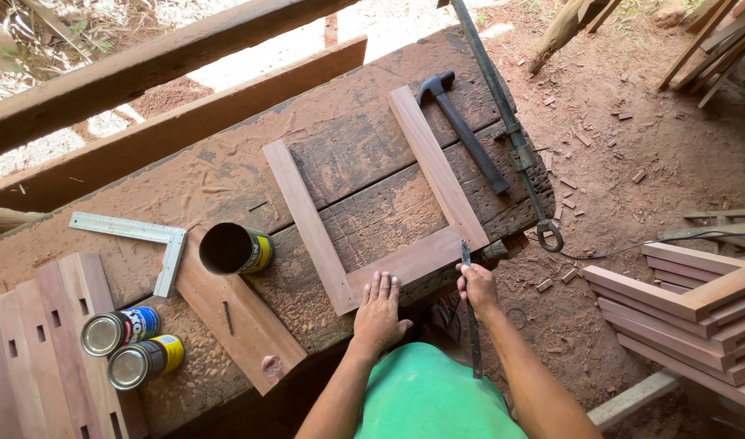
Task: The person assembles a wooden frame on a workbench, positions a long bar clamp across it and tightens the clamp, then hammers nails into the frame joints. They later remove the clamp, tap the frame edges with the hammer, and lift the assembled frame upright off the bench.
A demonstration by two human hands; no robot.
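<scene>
left hand (378, 313) flat, spread on wooden frame (388, 213) | right hand (478, 286) gripping probably a file (471, 317) | risk: frame shifts if press loosens

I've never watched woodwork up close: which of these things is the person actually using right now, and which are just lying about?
In use:
- wooden frame, three-sided, flat on the workbench
- left hand, pressing on the frame's near rail
- right hand, holding a thin metal tool at the frame's corner

Lying about:
- hammer
- steel square
- open can
- two closed cans
- stacked frames on the ground
</scene>
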